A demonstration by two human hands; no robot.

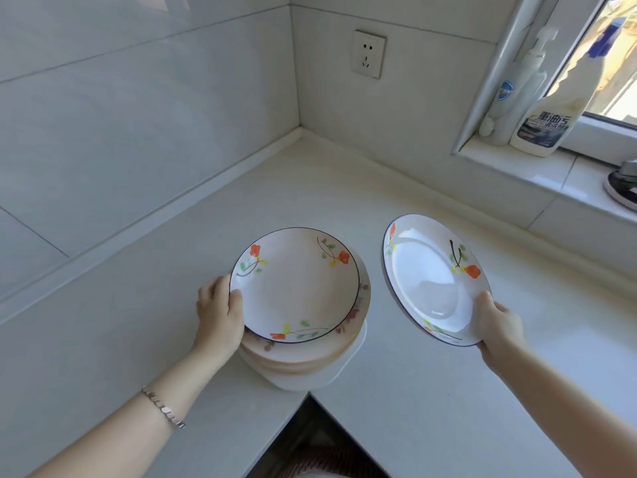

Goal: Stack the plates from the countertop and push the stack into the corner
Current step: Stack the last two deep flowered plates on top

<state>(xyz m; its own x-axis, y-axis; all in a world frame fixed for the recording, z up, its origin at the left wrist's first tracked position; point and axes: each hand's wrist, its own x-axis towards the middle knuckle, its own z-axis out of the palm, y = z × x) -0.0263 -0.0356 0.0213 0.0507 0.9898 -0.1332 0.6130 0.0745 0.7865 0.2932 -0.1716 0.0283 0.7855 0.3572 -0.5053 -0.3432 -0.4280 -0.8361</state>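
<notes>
My left hand (220, 315) has its fingers clamped on the flowered white ceramic plate (296, 284) topping the plate stack (303, 357); my right hand (499, 322) has its fingers clamped on a second flowered plate (431, 274), tilted above the pale stone worktop (431, 408).

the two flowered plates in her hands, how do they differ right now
The left-hand plate lies nearly level on top of the stack; the right-hand plate is held tilted, clear of the stack. The left-hand plate looks deeper, with a curved well, while the right-hand plate looks flatter. The left hand grips its near-left rim; the right hand grips its near-right rim. Both are white with orange flowers and a thin dark rim line.
</notes>
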